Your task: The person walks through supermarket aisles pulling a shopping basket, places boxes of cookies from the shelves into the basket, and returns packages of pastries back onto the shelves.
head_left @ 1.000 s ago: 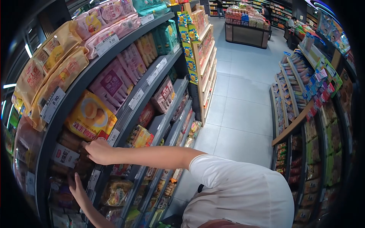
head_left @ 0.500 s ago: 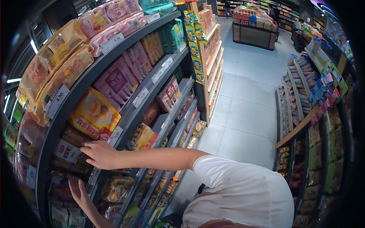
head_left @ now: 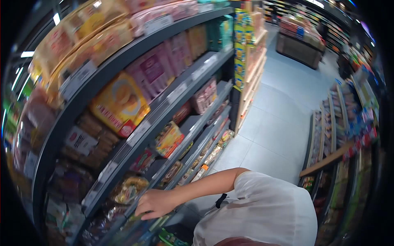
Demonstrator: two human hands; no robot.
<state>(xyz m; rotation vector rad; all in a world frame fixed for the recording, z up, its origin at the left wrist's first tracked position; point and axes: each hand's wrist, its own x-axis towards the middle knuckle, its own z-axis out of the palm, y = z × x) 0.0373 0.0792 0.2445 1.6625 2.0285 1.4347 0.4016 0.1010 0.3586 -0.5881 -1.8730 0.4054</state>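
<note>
My right hand (head_left: 156, 203) hangs in front of the lower shelves, close to a clear bag of baked snacks (head_left: 130, 190). Its fingers are loosely bent, slightly apart, and nothing shows in them. I cannot tell whether the fingertips touch the shelf edge. Up and to the left lies a brown stick-shaped snack pack with a white label (head_left: 81, 140), beside a yellow snack bag (head_left: 120, 103). Purple packs (head_left: 152, 69) stand farther along the same shelf. My left hand is out of view.
Tan bags (head_left: 94, 51) and pink packs lie on the top shelf. Price tags line the dark shelf edges (head_left: 160, 102). A tiled floor (head_left: 271, 115) runs between this unit and a right-hand rack (head_left: 328, 123). A display island (head_left: 299, 45) and blurred people are farther off.
My right hand has left the brown snack pack and moved down and right to the lower shelves. My left hand has gone out of view. The view has shifted and blurred.
</note>
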